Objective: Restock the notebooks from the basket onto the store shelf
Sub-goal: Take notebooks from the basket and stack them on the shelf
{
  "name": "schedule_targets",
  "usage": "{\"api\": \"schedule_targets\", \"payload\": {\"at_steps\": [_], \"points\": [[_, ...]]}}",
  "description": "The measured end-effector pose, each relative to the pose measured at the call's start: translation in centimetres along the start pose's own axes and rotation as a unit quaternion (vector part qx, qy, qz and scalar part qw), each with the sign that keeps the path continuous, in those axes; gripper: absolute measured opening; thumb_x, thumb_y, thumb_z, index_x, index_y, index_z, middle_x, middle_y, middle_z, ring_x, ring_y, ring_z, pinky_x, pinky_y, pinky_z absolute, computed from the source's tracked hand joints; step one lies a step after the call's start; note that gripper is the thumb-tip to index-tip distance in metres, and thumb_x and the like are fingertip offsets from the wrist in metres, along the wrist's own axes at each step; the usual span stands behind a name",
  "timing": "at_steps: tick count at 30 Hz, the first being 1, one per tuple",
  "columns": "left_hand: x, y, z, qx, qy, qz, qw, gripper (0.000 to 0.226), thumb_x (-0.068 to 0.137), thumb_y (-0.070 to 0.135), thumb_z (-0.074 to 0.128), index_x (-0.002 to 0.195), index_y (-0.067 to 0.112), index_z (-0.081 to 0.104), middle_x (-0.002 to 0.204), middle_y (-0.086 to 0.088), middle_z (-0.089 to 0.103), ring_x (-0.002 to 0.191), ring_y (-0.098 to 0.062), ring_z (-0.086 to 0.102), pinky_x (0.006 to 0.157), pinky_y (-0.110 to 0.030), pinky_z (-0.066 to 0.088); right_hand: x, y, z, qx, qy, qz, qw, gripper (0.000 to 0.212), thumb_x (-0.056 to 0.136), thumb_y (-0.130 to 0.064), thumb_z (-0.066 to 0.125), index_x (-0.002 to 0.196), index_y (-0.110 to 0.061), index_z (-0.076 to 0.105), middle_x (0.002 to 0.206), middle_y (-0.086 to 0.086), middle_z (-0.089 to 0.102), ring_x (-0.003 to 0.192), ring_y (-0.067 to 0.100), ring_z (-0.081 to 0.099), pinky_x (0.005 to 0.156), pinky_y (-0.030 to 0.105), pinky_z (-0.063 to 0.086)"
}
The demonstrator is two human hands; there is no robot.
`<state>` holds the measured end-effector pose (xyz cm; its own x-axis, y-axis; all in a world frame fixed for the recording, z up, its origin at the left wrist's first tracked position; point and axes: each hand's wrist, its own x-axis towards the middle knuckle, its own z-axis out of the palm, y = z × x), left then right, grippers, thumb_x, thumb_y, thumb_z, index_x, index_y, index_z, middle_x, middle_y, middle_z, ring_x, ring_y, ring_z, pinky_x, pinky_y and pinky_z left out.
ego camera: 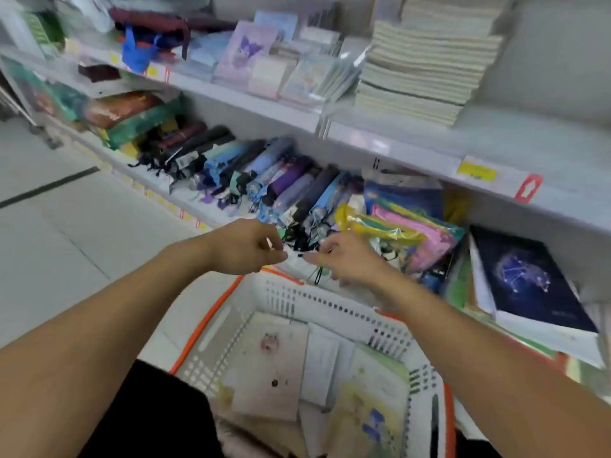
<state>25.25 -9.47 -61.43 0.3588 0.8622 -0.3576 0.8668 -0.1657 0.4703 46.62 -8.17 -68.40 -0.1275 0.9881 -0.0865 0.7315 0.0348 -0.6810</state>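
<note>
Notebooks [277, 368] in basket [330, 305], below hands.

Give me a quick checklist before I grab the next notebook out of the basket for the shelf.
1. Notebooks left in the basket: ok, several lie flat, a pale notebook on top.
2. Left hand free: not ok, its fingers pinch something small and pale.
3. Right hand free: not ok, it holds the same item near a black strap.
4. Room on the lower shelf: cannot tell, umbrellas and packets crowd it.
5. Matching stock: ok, a dark constellation notebook lies at the right.
</note>
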Motion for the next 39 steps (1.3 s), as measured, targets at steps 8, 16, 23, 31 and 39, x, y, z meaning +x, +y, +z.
{"api": "schedule_targets", "payload": {"at_steps": [8,16,23,31,39], "points": [[-1.6,-4.6,0.1,0.026,-0.053,-0.019,0.998,0.039,0.091,0.051,0.054,0.12,0.025,0.06,0.103,0.004,0.071,0.096,-0.012,0.068,0.084,-0.038,0.058,-7.2,7.5,20.4,0.054,-0.145,0.322,0.934,0.099,0.05,-0.064,0.089,0.116,-0.009,0.039,0.115,0.0,0.051,0.1,0.021,0.058,0.062,0.029,0.048],[-0.8,-4.7,0.5,0.046,-0.098,-0.018,0.994,0.037,0.094,0.047,0.053,0.121,0.022,0.06,0.11,0.002,0.068,0.101,-0.015,0.066,0.087,-0.037,0.056,-7.3,6.9,27.0,-0.075,-0.039,0.369,0.925,0.103,0.06,-0.029,0.094,0.137,-0.003,0.032,0.136,0.015,0.048,0.122,0.033,0.05,0.094,0.04,0.048],[0.3,-5.1,1.2,0.085,-0.117,-0.048,0.988,0.05,0.091,0.057,0.049,0.12,0.017,0.06,0.106,0.003,0.066,0.098,-0.017,0.065,0.085,-0.038,0.057,-6.2,9.0,21.5,0.233,-0.035,0.285,0.929,0.022,0.087,-0.011,0.073,0.106,-0.003,0.065,0.112,0.017,0.071,0.096,0.031,0.068,0.08,0.039,0.054],[0.3,-5.3,1.8,-0.138,-0.091,-0.135,0.977,0.07,0.074,0.067,0.062,0.125,0.019,0.06,0.123,-0.003,0.065,0.107,-0.027,0.065,0.093,-0.044,0.054,-2.7,2.0,11.3,0.657,-0.05,0.127,0.742,0.04,0.093,-0.013,0.059,0.132,-0.009,0.056,0.129,0.015,0.065,0.107,0.027,0.068,0.082,0.043,0.06],[1.6,-4.1,1.3,-0.195,0.138,-0.111,0.965,0.043,0.094,0.018,0.063,0.133,0.009,0.048,0.107,-0.005,0.061,0.073,-0.018,0.062,0.047,-0.028,0.05,-3.6,10.5,18.6,-0.11,-0.179,0.207,0.956,0.117,0.059,-0.077,0.074,0.145,-0.007,0.035,0.146,0.011,0.042,0.132,0.034,0.043,0.101,0.046,0.046]]}}
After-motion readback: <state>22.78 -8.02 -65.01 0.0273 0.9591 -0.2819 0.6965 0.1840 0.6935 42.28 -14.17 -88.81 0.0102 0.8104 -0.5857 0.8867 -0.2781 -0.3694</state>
